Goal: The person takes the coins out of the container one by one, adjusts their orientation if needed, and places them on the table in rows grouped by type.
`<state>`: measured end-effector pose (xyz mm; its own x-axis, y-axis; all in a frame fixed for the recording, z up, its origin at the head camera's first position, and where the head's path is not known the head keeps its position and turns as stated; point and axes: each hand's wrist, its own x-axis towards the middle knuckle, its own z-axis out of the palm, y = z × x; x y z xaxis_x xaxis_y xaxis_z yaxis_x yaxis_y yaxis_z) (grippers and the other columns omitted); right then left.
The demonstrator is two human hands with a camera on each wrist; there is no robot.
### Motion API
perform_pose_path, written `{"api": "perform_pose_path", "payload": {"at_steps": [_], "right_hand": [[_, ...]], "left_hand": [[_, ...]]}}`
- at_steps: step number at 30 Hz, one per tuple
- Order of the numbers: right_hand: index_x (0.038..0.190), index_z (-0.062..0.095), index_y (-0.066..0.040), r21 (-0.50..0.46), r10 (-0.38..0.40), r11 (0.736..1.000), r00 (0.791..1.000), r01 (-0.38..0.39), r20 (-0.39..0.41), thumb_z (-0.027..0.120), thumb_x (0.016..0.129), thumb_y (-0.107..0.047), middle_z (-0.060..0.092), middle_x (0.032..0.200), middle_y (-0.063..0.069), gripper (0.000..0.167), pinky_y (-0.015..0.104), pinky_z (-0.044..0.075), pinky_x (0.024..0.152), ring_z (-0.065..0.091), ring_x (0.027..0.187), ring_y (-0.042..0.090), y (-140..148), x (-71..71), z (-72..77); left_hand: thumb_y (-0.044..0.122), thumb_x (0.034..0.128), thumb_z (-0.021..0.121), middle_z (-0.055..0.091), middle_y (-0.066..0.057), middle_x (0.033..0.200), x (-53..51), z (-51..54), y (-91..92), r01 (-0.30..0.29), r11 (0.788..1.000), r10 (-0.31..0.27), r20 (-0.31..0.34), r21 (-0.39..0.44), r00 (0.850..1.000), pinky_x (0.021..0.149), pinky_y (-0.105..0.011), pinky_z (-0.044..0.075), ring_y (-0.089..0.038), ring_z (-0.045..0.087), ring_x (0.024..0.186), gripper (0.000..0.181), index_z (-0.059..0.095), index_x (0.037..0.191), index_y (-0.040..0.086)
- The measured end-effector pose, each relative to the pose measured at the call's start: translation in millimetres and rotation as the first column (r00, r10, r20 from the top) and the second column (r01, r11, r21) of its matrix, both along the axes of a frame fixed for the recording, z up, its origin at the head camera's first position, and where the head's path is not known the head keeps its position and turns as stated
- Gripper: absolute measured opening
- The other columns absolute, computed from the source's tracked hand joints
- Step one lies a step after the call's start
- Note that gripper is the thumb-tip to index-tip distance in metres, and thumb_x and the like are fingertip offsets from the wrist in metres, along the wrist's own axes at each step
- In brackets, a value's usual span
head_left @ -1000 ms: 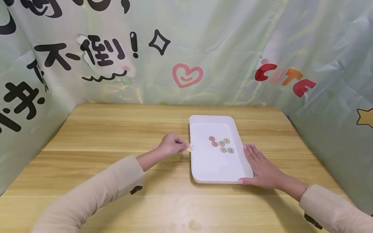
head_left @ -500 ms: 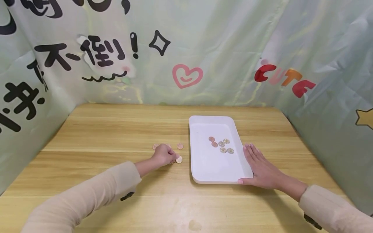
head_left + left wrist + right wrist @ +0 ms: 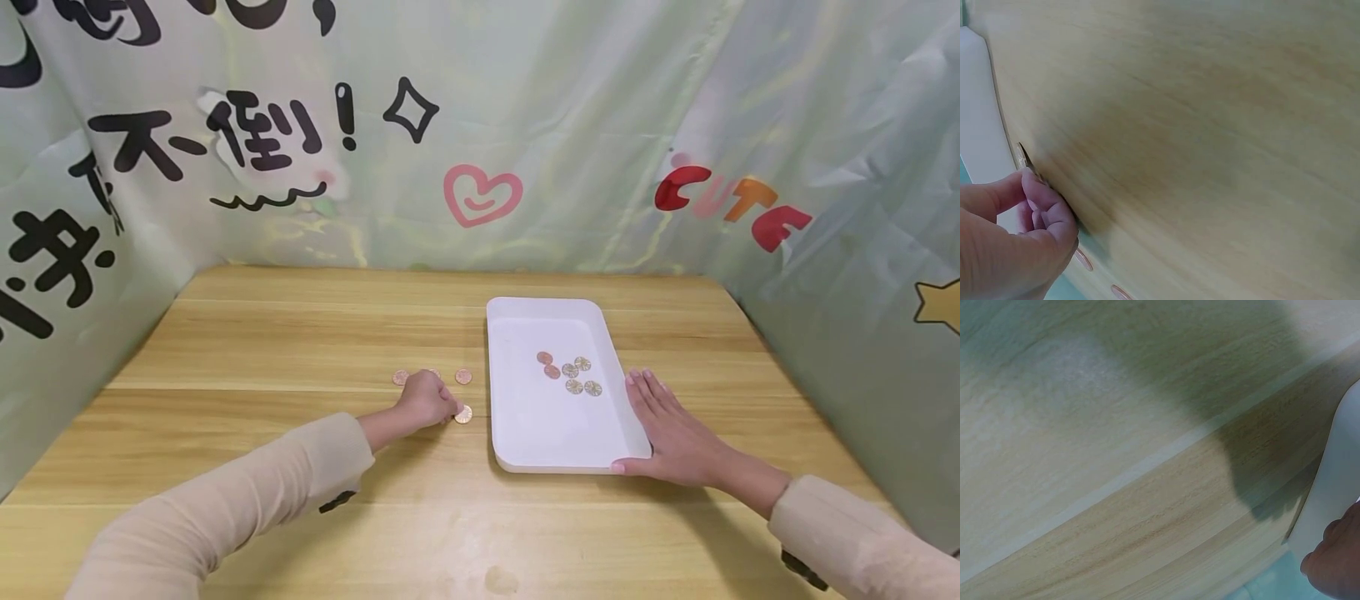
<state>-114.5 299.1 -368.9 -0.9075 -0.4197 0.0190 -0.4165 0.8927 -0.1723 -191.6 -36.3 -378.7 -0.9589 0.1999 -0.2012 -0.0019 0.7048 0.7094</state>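
The head view shows your left hand (image 3: 426,400) with thumb and fingers together, pinching one edge of a thin, round, pale-gold coin (image 3: 464,414) just left of the white, rectangular, shallow tray (image 3: 540,433). The left wrist view shows it nearly edge-on; you can't tell whether it touches the wooden tabletop (image 3: 300,333). Your right hand (image 3: 678,442) lies against the tray's right side, fingers straight, clasping nothing. Expect the coin to be light, stiff, hard to break and perhaps slippery; its rim, held by fingertip and thumb, seems the best grip.
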Motion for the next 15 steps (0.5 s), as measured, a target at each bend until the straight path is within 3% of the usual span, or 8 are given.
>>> {"api": "perform_pose_path", "payload": {"at_steps": [9, 12, 15], "right_hand": [[0.141, 0.015, 0.014, -0.001, 0.006, 1.000, 1.000, -0.006, -0.012, 0.063, 0.074, -0.062, 0.016, 0.148, 0.034, 0.112, 0.008, -0.020, 0.102, 0.010, 0.140, 0.042, 1.3, -0.1, -1.0], [0.141, 0.016, 0.014, 0.002, 0.008, 1.000, 1.000, -0.008, -0.014, 0.063, 0.074, -0.062, 0.016, 0.148, 0.033, 0.112, 0.008, -0.020, 0.102, 0.011, 0.140, 0.043, 1.2, -0.2, -0.8], [0.141, 0.016, 0.014, 0.004, 0.011, 1.000, 1.000, -0.010, -0.017, 0.063, 0.074, -0.062, 0.016, 0.148, 0.034, 0.112, 0.008, -0.020, 0.102, 0.011, 0.139, 0.044, 0.6, -0.2, -1.2]], "left_hand": [[0.006, 0.0767, 0.072, 0.069, -0.010, 0.065, 0.2, 0.6, 1.0, -0.012, 1.000, 0.012, -0.016, 0.004, 1.000, 0.057, -0.020, 0.050, -0.011, 0.057, 0.050, 0.015, 0.067, 0.064, 0.000], [0.005, 0.0772, 0.071, 0.070, -0.011, 0.068, -0.4, 2.2, 1.2, -0.028, 0.999, 0.031, -0.078, 0.043, 0.996, 0.061, -0.020, 0.049, -0.010, 0.056, 0.054, 0.015, 0.067, 0.063, 0.000], [0.004, 0.0781, 0.070, 0.068, -0.011, 0.066, -1.1, 4.7, 1.3, -0.032, 0.994, 0.047, -0.150, 0.101, 0.988, 0.057, -0.018, 0.045, -0.008, 0.051, 0.054, 0.014, 0.067, 0.065, -0.001]]}}
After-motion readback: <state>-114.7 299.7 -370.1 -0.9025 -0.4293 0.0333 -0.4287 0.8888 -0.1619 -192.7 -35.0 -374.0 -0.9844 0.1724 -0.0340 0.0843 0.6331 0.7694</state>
